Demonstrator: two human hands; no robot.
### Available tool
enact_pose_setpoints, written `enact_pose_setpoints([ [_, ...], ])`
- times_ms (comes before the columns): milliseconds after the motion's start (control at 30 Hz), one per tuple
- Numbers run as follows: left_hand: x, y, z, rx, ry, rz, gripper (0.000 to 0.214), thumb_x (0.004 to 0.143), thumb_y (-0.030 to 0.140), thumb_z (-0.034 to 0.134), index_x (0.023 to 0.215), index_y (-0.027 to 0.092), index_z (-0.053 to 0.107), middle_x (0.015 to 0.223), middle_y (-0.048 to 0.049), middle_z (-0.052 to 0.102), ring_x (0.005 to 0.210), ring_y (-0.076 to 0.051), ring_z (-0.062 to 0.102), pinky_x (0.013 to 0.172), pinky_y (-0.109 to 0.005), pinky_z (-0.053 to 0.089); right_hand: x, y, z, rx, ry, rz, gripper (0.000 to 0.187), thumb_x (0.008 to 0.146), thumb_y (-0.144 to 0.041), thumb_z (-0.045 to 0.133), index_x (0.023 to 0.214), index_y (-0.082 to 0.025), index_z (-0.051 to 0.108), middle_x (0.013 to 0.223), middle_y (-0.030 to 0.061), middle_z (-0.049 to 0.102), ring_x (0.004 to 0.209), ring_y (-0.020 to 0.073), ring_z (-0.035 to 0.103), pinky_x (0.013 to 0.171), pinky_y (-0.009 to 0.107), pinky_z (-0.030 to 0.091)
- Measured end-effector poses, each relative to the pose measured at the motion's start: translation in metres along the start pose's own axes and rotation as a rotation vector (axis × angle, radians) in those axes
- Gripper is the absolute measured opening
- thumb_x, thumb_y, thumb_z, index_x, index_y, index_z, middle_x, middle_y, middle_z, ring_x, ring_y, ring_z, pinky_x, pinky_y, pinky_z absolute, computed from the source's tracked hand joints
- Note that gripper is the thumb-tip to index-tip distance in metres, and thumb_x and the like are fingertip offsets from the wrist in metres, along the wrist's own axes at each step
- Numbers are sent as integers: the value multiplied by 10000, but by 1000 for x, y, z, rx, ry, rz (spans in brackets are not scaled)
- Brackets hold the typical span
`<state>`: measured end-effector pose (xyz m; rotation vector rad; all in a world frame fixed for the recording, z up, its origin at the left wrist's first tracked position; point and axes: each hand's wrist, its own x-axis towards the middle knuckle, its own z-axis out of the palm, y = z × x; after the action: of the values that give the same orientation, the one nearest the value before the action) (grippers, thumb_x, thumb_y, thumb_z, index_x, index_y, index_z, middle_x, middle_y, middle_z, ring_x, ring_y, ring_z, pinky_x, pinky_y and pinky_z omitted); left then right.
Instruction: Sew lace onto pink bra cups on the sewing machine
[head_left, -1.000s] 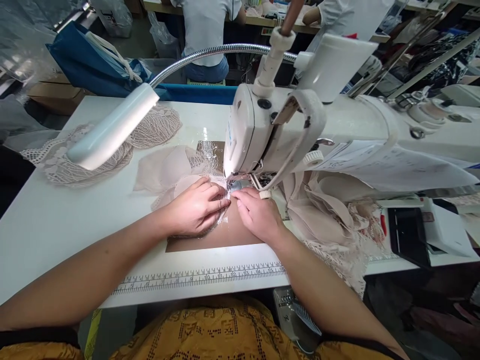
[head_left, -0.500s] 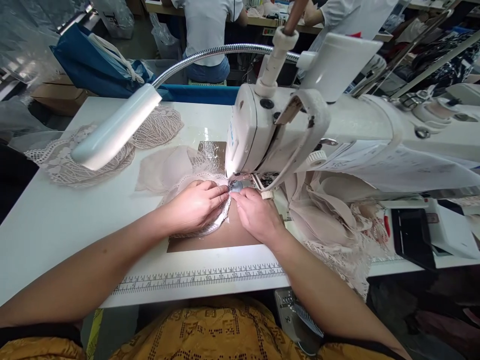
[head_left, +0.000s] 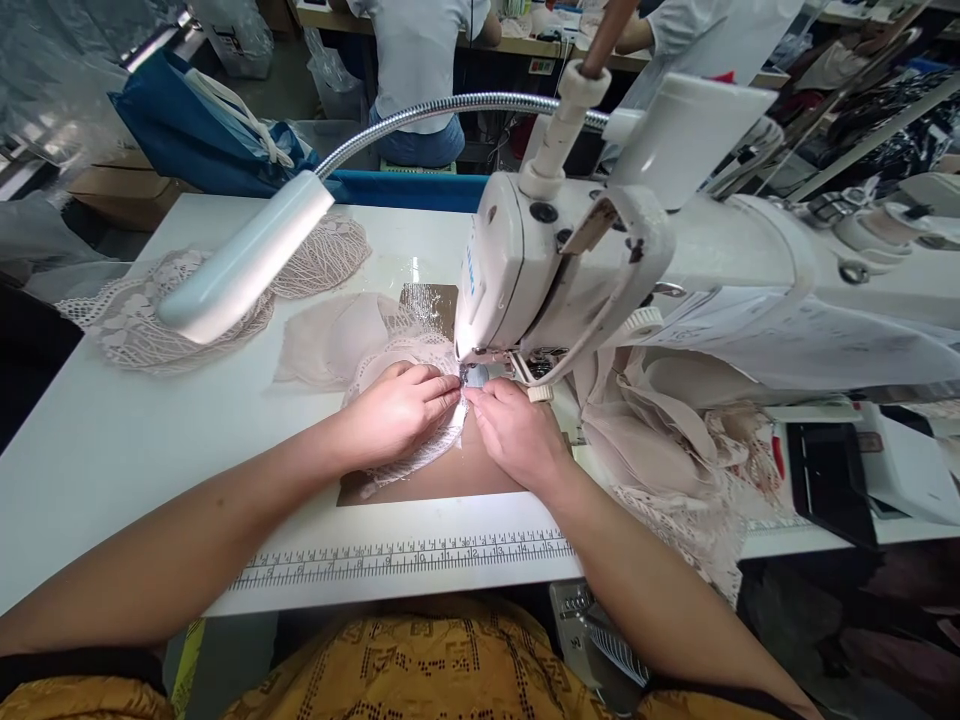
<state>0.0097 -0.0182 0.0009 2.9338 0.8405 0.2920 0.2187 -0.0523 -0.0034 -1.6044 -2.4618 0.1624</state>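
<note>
A pale pink lace bra cup [head_left: 409, 352] lies under the needle end of the white sewing machine [head_left: 499, 270]. My left hand [head_left: 405, 412] rests on the cup from the left, its fingers pressed together at the cup's edge just before the presser foot [head_left: 465, 374]. From the right, my right hand [head_left: 517, 425] pinches that same edge, thumb and forefinger close to the left fingertips. Part of the lace is covered by my left hand. Sheer beige cup pieces [head_left: 322, 340] lie directly left of the cup.
More lace cups [head_left: 322, 255] lie at the back left beneath a lamp [head_left: 247, 255] on a bendable neck. Beige cups and lace [head_left: 652, 430] are heaped right of the machine, near a black tray [head_left: 829, 480]. A ruler strip [head_left: 405, 555] runs along the table's front edge.
The lace cup has turned and shifted under the needle, its lower edge now less rounded and more lace showing behind my left hand. Both hands keep nearly the same place.
</note>
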Motion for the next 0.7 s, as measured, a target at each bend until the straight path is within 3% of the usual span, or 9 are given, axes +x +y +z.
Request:
enact_pose_setpoints([
  [400,3,-10,-3,-7,35,-42,395,993,320,411,1285,129,595,1354,-116,590,1145,-299,534,935,-457,428,-1,2,-2,65,-23,-38,372,946,-195,412,1218,-211,665,974,64,669,867,195,596,682,290,407],
  [700,-1,-12,-3,42,26,-75,405,974,314,425,1309,135,567,1388,-145,551,1203,-344,502,957,-500,402,-1,4,-1,89,-1,-18,382,929,-162,418,1221,-207,660,1040,71,681,939,210,604,764,298,447],
])
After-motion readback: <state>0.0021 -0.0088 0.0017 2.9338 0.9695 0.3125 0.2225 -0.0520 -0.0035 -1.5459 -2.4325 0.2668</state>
